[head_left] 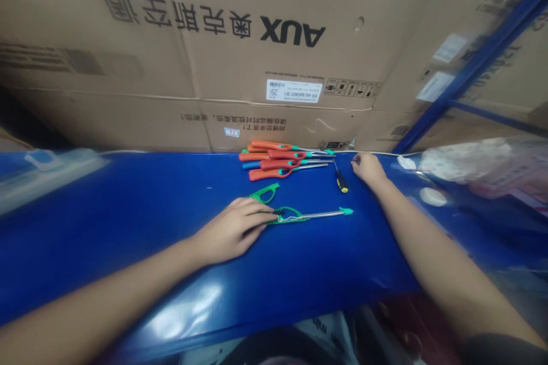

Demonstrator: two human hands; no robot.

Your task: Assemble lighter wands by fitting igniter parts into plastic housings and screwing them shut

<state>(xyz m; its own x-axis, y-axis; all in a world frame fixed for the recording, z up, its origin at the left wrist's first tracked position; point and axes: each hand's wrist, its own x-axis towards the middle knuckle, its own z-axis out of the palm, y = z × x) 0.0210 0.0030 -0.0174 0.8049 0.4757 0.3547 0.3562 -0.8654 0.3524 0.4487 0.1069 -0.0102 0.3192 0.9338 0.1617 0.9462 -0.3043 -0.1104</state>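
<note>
My left hand (237,227) lies over the handle end of an opened green gas lighter (295,218), its fingers together and pressing on it. A white wire shows inside the lighter's trigger guard, and its metal tube points right to a teal tip. Just behind the hand lies a loose green handle shell (266,193), partly covered by the fingers. My right hand (369,169) rests at the back of the table with its fingers curled in; whatever they hold is hidden. To its left lies a small black and yellow screwdriver (341,181).
Several red and orange lighters (276,164) are piled against a large cardboard box (240,80). Plastic-wrapped goods (462,162) and a white round object (433,197) are at the right. A clear plastic bag (55,177) lies left on the blue tabletop (128,228).
</note>
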